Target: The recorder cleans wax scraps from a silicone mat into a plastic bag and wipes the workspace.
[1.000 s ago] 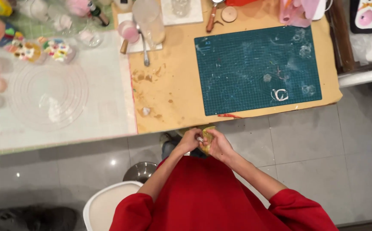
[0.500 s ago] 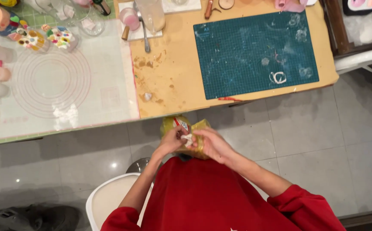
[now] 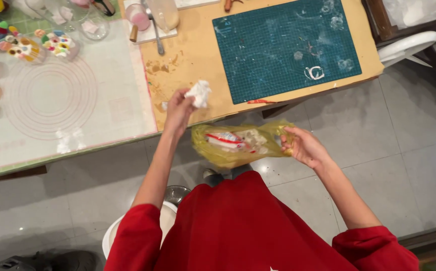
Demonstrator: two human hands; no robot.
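Half a sec ago both my hands were together at the yellow plastic bag (image 3: 238, 144); now my left hand (image 3: 178, 108) is lifted over the desk (image 3: 198, 55) edge w/ a crumpled white wad (image 3: 199, 93) pinched in it, right hand (image 3: 300, 146) grips the bag's end below the desk

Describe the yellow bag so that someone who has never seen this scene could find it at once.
Start at the big green cutting mat on the brown table top, then look just below the table's near edge, over the grey tiled floor. There the right hand holds up a translucent yellow plastic bag, with white and red things showing through it. The white crumpled wad in the left hand is beside it, but only the bag is yellow.
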